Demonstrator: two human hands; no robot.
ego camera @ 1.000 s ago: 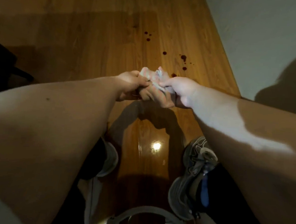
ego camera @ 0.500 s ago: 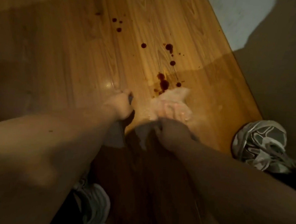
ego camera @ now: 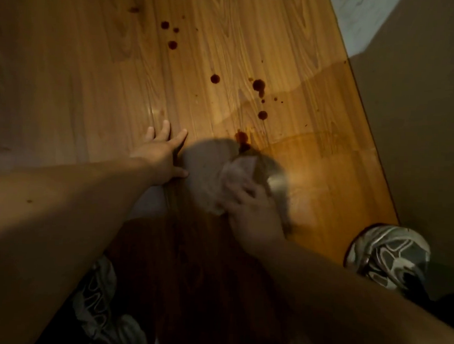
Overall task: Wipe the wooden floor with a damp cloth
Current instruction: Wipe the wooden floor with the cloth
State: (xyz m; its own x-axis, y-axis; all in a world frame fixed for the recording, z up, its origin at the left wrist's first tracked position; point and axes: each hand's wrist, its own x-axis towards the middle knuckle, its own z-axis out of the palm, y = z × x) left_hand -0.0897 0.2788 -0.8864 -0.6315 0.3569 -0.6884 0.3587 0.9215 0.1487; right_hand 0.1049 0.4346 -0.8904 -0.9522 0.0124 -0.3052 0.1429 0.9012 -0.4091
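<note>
The cloth (ego camera: 237,172) is pressed to the wooden floor (ego camera: 312,193) mid-frame under the spread right hand (ego camera: 250,213). The left hand (ego camera: 163,154) is laid flat. Wiping seems begun, and the red spots (ego camera: 258,84) above must be reached next.

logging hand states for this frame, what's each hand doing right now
Left hand: open, flat on the wooden floor, holding nothing.
Right hand: open, fingers spread, pressing the cloth onto the floor.

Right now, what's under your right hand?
The cloth, pressed by the right hand onto the floor. Any spots beneath the cloth are hidden.
</note>
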